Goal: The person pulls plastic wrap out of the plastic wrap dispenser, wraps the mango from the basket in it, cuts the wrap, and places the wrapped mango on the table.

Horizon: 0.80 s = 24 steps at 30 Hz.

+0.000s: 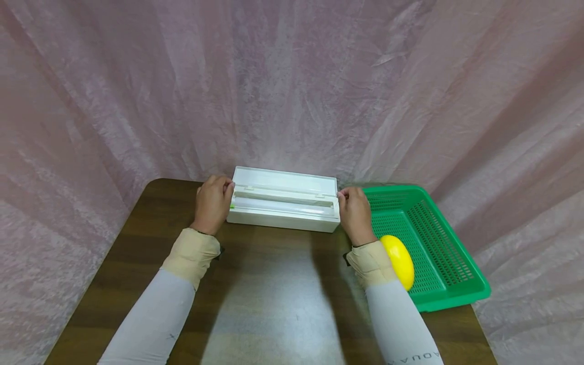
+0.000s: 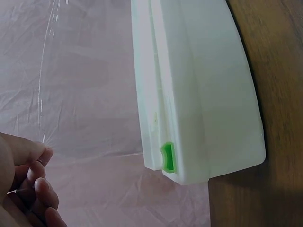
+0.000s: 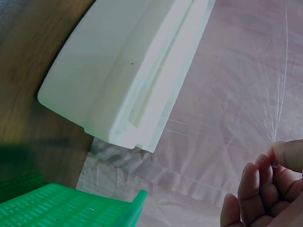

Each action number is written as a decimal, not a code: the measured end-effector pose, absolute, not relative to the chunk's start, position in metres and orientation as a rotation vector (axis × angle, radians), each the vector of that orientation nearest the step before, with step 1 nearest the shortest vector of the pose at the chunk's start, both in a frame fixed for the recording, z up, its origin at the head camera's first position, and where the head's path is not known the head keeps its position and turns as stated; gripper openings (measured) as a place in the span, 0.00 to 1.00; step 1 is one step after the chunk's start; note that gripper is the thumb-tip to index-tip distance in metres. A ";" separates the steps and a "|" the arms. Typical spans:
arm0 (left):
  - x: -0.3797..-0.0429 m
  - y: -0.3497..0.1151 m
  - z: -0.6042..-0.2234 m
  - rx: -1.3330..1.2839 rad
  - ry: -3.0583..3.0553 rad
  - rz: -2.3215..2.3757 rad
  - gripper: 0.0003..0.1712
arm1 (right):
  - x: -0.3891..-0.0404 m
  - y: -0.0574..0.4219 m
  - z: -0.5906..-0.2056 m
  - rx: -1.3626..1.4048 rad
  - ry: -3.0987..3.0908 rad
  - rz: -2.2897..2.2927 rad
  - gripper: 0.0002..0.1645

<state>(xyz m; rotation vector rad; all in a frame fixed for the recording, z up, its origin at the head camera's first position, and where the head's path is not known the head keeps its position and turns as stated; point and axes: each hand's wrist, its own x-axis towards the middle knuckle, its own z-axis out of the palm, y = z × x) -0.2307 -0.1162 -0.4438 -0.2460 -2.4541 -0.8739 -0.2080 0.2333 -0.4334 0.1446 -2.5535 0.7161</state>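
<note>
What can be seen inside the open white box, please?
A pale, shiny roll lies lengthwise inside the white box. Its underside, and anything beneath it, cannot be seen because the box covers them.

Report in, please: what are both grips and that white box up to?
Left grip and right grip pinching clear film. White box on table, lid open. Green basket close by right grip, nothing visibly blocking.

Left grip and right grip at opposite ends of open white box; yellow object in green basket, right.
</note>
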 end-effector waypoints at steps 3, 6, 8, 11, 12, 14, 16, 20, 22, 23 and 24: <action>-0.231 -0.116 -0.443 -0.249 -2.439 -0.871 0.07 | -0.208 0.234 -0.431 0.140 -2.556 0.725 0.09; -0.230 -0.116 -0.442 -0.255 -2.431 -0.863 0.08 | -0.208 0.234 -0.430 0.139 -2.549 0.724 0.08; -0.230 -0.116 -0.440 -0.261 -2.431 -0.862 0.08 | -0.208 0.234 -0.428 0.146 -2.531 0.722 0.08; -0.229 -0.117 -0.438 -0.271 -2.428 -0.864 0.08 | -0.208 0.234 -0.426 0.164 -2.500 0.721 0.08; -0.228 -0.117 -0.437 -0.272 -2.425 -0.865 0.09 | -0.208 0.233 -0.426 0.171 -2.493 0.720 0.08; -0.227 -0.117 -0.434 -0.270 -2.416 -0.868 0.09 | -0.208 0.233 -0.424 0.180 -2.484 0.725 0.08; -0.226 -0.117 -0.433 -0.266 -2.406 -0.870 0.09 | -0.208 0.232 -0.423 0.176 -2.486 0.728 0.09; -0.224 -0.117 -0.431 -0.269 -2.394 -0.879 0.09 | -0.208 0.232 -0.421 0.153 -2.495 0.727 0.09; -0.223 -0.117 -0.431 -0.274 -2.390 -0.885 0.09 | -0.208 0.232 -0.420 0.142 -2.494 0.730 0.09; -0.223 -0.116 -0.431 -0.275 -2.388 -0.891 0.09 | -0.208 0.233 -0.419 0.141 -2.492 0.729 0.09; -0.223 -0.116 -0.431 -0.275 -2.384 -0.895 0.09 | -0.207 0.233 -0.418 0.139 -2.492 0.730 0.09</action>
